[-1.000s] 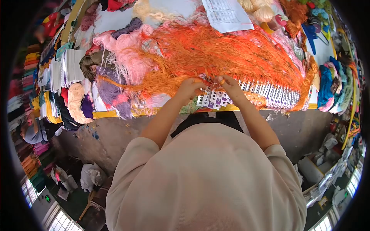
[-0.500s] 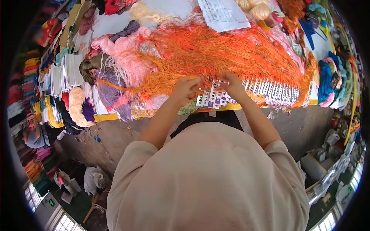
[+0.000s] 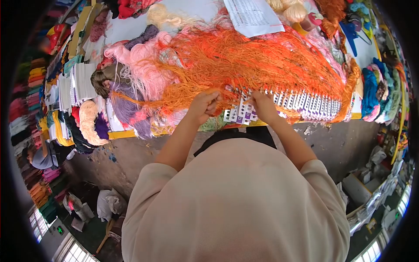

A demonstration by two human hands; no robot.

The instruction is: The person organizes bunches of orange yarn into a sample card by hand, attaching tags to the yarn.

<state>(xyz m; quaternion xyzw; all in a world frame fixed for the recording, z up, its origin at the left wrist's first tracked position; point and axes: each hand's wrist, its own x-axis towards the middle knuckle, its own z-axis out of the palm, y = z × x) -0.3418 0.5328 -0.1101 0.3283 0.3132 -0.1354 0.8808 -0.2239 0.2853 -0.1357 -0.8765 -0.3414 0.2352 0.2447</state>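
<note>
A wide mass of orange thread [image 3: 244, 56] covers the middle of the table. Along its front edge runs a row of white punched cards [image 3: 305, 105] with threads through them. My left hand [image 3: 204, 106] is closed, with fingers curled at the thread's near edge, left of the cards; orange strands run from it. My right hand [image 3: 264, 107] is closed at the cards' left part, fingertips pinched; what lies between them is too small to make out. Several cards [image 3: 238, 114] with purple marks lie fanned out between my two hands.
Pink yarn [image 3: 148, 70] and purple yarn [image 3: 124, 102] lie to the left, beside stacked white cards [image 3: 82, 83]. A printed sheet [image 3: 254, 16] rests at the back. Blue skeins [image 3: 370, 94] hang at the right. Another person [image 3: 43, 155] is at far left.
My left hand has moved slightly left and down, its fingers more curled. My right hand has come down a little onto the cards, its fingers drawn together.
</note>
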